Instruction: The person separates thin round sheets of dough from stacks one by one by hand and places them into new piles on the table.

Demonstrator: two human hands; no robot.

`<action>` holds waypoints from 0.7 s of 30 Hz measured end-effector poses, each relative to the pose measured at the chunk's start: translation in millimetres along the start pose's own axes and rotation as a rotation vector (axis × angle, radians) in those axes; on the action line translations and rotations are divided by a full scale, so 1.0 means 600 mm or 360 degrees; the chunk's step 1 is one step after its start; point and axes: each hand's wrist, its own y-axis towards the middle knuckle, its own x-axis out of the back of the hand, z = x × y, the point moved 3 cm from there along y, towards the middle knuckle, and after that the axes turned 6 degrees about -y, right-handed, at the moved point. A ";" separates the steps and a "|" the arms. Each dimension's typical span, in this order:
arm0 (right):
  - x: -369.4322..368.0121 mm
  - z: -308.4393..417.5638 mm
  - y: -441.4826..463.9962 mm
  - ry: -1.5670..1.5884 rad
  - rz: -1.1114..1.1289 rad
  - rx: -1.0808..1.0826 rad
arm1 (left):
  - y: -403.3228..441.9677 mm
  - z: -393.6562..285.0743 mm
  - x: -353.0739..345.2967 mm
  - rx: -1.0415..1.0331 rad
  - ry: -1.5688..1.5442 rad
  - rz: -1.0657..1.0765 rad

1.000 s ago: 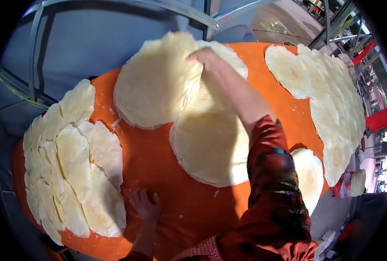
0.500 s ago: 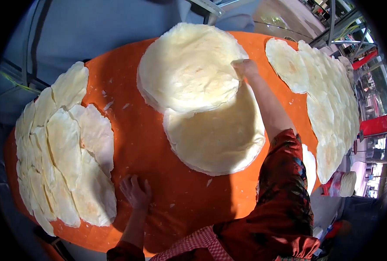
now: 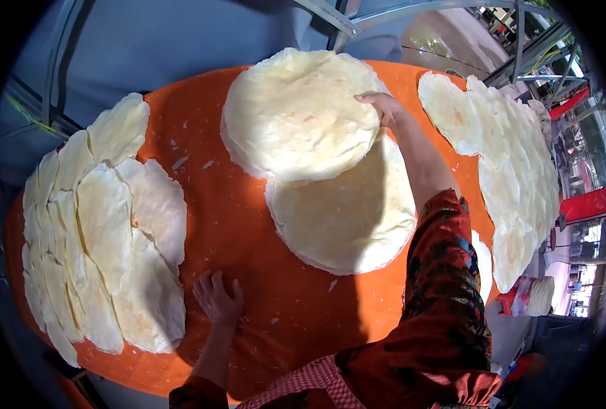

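Round, thin flatbreads, pale with light brown spots, lie in two overlapping stacks in the middle of an orange-covered table. My right hand (image 3: 382, 109) is at the right edge of the far flatbread stack (image 3: 296, 119), one digit lying over the top sheet and the rest bent at the rim, partly hidden. The near flatbread stack (image 3: 344, 221) lies partly under the far one, below my right forearm, with a shadow across it. My left hand (image 3: 219, 300) rests on the orange cloth (image 3: 289, 313), fingers spread, holding nothing, just right of the left-hand flatbreads.
Overlapping flatbreads (image 3: 105, 225) cover the table's left end. More overlapping flatbreads (image 3: 514, 170) spread along the right end. Small crumbs dot the cloth. Metal frame bars (image 3: 330, 17) and a grey-blue sheet (image 3: 180, 48) stand beyond the far edge.
The view has shifted slightly. A digit of my right hand now lies flatter over the top flatbread's edge, where it was pinched at the rim before. My left hand stays on the cloth.
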 end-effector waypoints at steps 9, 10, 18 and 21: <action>-0.254 0.233 -0.100 -0.1196 -0.0441 0.0875 | -0.007 -0.002 -0.003 -0.0016 0.0051 0.0009; -0.277 0.271 -0.152 -0.1064 -0.0408 0.0919 | -0.008 -0.002 -0.004 -0.0035 0.0070 -0.0009; -0.040 0.280 -0.106 0.0169 0.0002 0.0673 | -0.015 0.002 -0.011 0.0093 0.0083 0.0037; 0.022 0.148 -0.065 0.0096 -0.0264 0.0512 | -0.007 -0.003 -0.005 -0.0024 0.0142 -0.0066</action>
